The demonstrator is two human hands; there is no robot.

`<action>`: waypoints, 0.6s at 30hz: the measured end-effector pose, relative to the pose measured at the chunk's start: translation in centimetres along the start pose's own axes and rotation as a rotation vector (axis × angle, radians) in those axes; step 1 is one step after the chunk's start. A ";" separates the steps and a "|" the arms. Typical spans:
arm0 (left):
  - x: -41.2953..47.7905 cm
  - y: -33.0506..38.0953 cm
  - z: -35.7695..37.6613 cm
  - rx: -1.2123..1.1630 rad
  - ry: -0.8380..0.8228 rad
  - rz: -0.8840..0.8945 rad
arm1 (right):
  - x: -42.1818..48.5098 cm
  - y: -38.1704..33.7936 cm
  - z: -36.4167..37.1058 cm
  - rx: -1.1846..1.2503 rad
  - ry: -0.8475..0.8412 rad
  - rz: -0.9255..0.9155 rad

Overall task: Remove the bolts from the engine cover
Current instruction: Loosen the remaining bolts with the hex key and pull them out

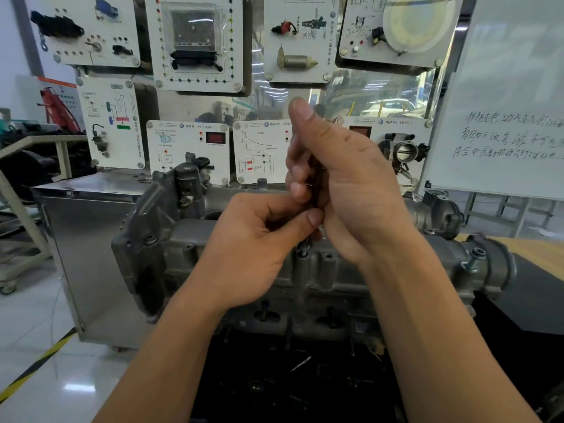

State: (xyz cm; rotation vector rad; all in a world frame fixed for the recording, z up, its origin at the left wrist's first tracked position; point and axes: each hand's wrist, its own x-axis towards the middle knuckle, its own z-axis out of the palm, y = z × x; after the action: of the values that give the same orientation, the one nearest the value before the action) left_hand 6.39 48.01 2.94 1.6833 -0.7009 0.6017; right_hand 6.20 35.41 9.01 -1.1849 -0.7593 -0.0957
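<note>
A grey cast engine cover (332,270) lies across the middle of the head view. My right hand (345,178) grips a dark upright tool (316,181) whose lower end stands on a raised bolt (303,248) at the cover's top centre. My left hand (256,248) pinches the lower part of the same tool, thumb and curled fingers just above the bolt. Most of the tool is hidden between my hands. Another bolt (474,259) sticks up at the cover's right end.
A board of white training panels (195,44) stands right behind the engine. A whiteboard (503,117) leans at the right. A steel cabinet (91,239) sits at the left, and a wooden bench top (543,254) at the right. Dark loose parts (302,380) lie below the engine.
</note>
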 end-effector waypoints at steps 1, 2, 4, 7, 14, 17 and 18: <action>0.0 0.0 0.1 -0.002 0.005 0.004 | -0.1 0.0 0.1 0.026 0.045 -0.007; 0.0 0.1 0.2 -0.003 0.002 0.008 | -0.1 0.0 0.2 0.056 0.082 -0.015; 0.0 0.1 0.3 -0.002 -0.004 0.010 | -0.2 0.0 0.4 0.105 0.117 -0.035; 0.1 0.1 0.2 -0.006 0.005 0.014 | -0.4 0.1 0.8 0.020 0.094 -0.092; 0.1 0.1 0.2 -0.041 0.004 -0.008 | -0.5 -0.5 0.5 0.053 0.072 -0.081; 0.0 0.2 0.0 -0.007 -0.002 -0.020 | -0.2 -0.5 0.1 0.244 0.041 -0.008; 0.0 0.2 0.0 0.014 -0.005 -0.020 | -0.2 -0.5 0.1 0.292 0.036 0.019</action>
State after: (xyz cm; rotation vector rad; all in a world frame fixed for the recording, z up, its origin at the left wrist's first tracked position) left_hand 6.21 48.01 3.08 1.7037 -0.6840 0.5894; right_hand 5.81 35.21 9.31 -0.9103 -0.7042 0.0097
